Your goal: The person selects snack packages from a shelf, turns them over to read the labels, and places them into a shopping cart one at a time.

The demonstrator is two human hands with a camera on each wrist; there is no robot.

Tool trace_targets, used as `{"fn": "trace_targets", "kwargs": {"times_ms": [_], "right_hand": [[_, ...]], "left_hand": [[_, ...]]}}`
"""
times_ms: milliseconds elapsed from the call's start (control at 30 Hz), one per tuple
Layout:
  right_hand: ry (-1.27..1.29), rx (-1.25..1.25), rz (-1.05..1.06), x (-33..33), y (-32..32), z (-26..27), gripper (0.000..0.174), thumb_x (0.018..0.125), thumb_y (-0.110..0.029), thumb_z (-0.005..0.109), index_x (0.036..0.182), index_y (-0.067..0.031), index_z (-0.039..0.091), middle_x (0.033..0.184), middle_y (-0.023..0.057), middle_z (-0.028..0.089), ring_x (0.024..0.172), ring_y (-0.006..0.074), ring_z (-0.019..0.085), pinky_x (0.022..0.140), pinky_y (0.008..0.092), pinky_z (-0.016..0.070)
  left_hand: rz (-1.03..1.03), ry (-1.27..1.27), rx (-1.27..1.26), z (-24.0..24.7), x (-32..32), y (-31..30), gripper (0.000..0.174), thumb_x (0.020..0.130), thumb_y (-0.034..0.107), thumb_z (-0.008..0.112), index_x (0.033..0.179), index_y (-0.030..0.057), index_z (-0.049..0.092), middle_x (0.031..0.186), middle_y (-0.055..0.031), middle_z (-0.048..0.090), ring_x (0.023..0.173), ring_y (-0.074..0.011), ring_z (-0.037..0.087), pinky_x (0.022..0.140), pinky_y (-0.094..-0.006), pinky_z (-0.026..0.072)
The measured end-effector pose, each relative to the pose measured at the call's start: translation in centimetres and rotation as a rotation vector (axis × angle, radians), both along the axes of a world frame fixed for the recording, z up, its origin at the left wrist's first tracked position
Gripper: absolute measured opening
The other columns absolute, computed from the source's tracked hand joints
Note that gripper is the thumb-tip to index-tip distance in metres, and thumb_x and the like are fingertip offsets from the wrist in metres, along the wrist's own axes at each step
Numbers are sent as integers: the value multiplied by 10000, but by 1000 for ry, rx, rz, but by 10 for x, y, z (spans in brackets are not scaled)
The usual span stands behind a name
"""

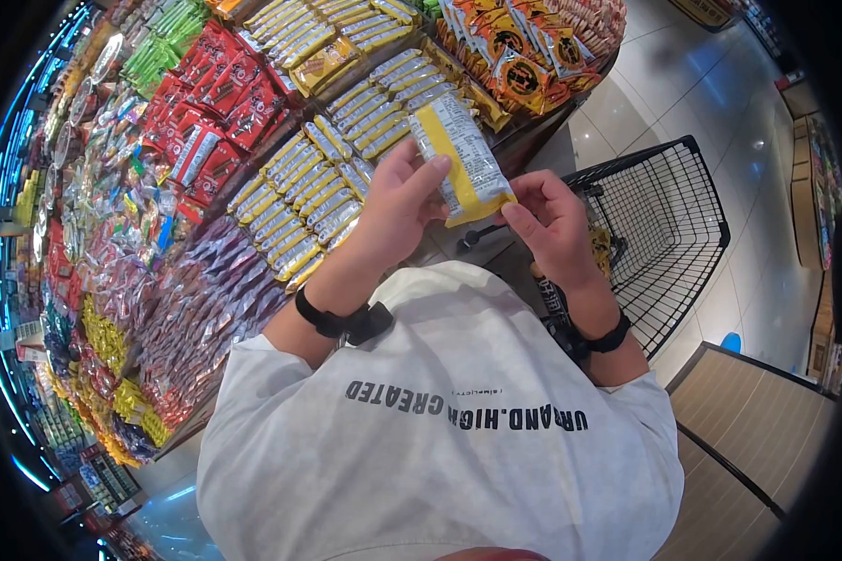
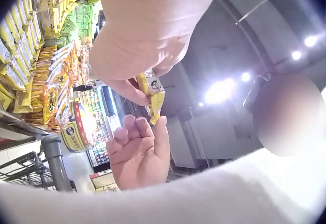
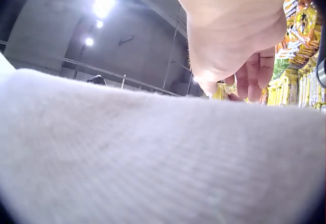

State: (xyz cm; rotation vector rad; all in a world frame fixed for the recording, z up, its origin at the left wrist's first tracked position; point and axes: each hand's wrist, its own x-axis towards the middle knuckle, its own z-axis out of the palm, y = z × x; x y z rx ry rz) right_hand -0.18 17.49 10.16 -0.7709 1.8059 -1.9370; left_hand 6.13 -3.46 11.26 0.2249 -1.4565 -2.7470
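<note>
In the head view, my left hand point(image 1: 398, 208) grips a yellow and silver snack packet point(image 1: 461, 157), thumb over its near face. Small dense print covers the side facing up. At the packet's lower right corner, my right hand point(image 1: 557, 229) pinches the edge between thumb and forefinger. The left wrist view shows the packet point(image 2: 154, 94) nearly edge-on, the left hand point(image 2: 142, 35) large above it and the right hand point(image 2: 140, 155) below, fingertips right at its yellow end. Most of the packet is hidden by the right hand point(image 3: 239, 35) in the right wrist view.
Rows of similar yellow packets point(image 1: 295, 201) lie on the display in front. Red packets point(image 1: 220, 89) and orange packets point(image 1: 524, 70) lie around them, with purple wrapped sweets point(image 1: 210, 290) nearer left. A black wire shopping cart point(image 1: 669, 229) stands at the right on the tiled floor.
</note>
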Motion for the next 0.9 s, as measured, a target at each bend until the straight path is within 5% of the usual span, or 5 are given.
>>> {"fn": "trace_targets", "kwargs": {"times_ms": [167,900], "right_hand": [[-61,24,33,3,-1,11,147,972,-113,646,1020,26,643,896,72,715,767,99,669,716,232,539],[-193,-132,105,8,3,12,116,998,-71,585,963,25,640,891,63,678,808,95,630,761,246,520]], "left_hand": [[-13,11,-2,-2,-1,-2,389,1020,168,531,1346,-16,423,1254,-150,608,1095,-217,668,916,-356,584],[18,57,-14,-6,3,2,420,1002,160,552,1352,-27,415,1254,-149,598,1098,-230,664,922,-387,586]]}}
